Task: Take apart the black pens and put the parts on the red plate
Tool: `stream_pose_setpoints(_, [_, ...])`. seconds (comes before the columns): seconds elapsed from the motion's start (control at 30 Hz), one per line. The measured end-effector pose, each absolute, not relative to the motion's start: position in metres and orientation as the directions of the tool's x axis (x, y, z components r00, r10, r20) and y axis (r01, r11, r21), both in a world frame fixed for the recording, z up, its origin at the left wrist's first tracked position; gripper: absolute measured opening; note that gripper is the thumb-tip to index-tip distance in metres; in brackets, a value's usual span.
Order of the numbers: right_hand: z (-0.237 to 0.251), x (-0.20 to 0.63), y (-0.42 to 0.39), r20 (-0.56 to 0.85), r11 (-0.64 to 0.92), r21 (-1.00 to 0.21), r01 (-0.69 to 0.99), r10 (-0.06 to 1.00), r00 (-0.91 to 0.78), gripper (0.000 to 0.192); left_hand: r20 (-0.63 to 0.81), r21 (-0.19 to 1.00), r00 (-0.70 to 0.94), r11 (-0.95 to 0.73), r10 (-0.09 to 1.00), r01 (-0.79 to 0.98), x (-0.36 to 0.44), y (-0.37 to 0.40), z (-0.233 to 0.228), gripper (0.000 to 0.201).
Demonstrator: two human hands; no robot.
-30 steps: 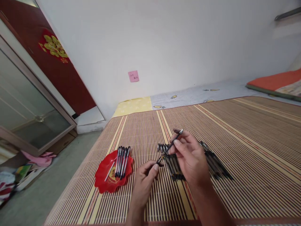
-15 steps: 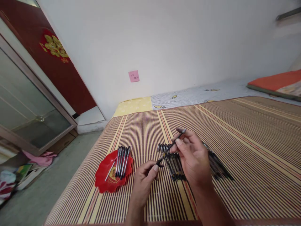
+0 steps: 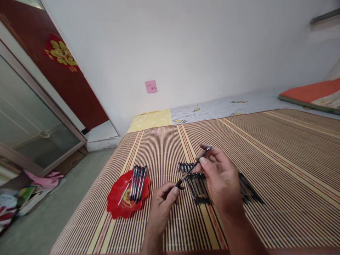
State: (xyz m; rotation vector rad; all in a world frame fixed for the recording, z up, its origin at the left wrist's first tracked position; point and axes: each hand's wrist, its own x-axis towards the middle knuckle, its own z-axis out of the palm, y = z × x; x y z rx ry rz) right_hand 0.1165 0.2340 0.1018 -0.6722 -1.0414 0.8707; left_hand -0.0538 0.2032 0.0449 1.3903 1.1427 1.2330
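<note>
Both hands are on one slim black pen (image 3: 190,171), held slanted above the mat. My left hand (image 3: 164,202) pinches its lower black end between thumb and fingers. My right hand (image 3: 221,175) grips the upper part, and a shiny, pale tip sticks out past the fingers. Beneath the hands lie a row of dark pen caps (image 3: 183,167) and a row of dark pen barrels (image 3: 195,189), both partly covered by my right hand. Right of that hand is a bunch of thin black pen parts (image 3: 251,189).
A red scalloped plate (image 3: 113,198) at left holds several assembled pens (image 3: 138,184) and a thin white stick (image 3: 124,194). Everything lies on a striped mat (image 3: 278,159) over a bed. An orange folded cloth (image 3: 310,90) is at the far right; a pink note (image 3: 151,86) hangs on the wall.
My right hand has shifted slightly right along with the upper end of the pen. My left hand keeps its pinch almost in place.
</note>
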Motion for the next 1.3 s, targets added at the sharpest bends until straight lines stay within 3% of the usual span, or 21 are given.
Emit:
stream_pose_setpoints(0.17, [0.107, 0.119, 0.23, 0.481, 0.52, -0.826, -0.218, 0.852, 0.207, 0.024, 0.124, 0.99, 0.075, -0.128, 0.989, 0.059, -0.051, 0.202, 0.048, 0.034])
stream_pose_setpoints(0.27, [0.104, 0.117, 0.231, 0.485, 0.491, -0.847, -0.204, 0.871, 0.08, 0.022, 0.134, 0.99, 0.052, -0.136, 0.99, 0.043, -0.048, 0.201, 0.05, 0.034])
stream_pose_setpoints(0.47, [0.097, 0.109, 0.237, 0.404, 0.361, -0.905, -0.225, 0.896, -0.187, 0.01, 0.001, 0.976, -0.006, -0.002, 1.0, -0.219, -0.036, 0.195, 0.054, 0.037])
stream_pose_setpoints(0.6, [0.092, 0.114, 0.243, 0.343, 0.279, -0.93, -0.238, 0.892, -0.296, 0.023, -0.051, 0.931, 0.003, 0.048, 0.999, -0.361, -0.029, 0.194, 0.058, 0.042])
stream_pose_setpoints(0.77, [0.081, 0.118, 0.25, 0.295, 0.208, -0.924, -0.321, 0.922, -0.251, 0.029, -0.053, 0.928, 0.035, 0.062, 0.998, -0.368, -0.026, 0.195, 0.057, 0.042])
stream_pose_setpoints(1.03, [0.082, 0.116, 0.254, 0.359, 0.286, -0.914, -0.289, 0.9, -0.246, 0.012, -0.05, 0.935, 0.051, 0.065, 0.997, -0.349, -0.023, 0.194, 0.055, 0.04])
stream_pose_setpoints(1.3, [0.078, 0.112, 0.256, 0.259, 0.122, -0.898, -0.423, 0.923, -0.285, 0.029, -0.077, 0.919, -0.006, 0.069, 0.997, -0.389, -0.017, 0.194, 0.053, 0.04])
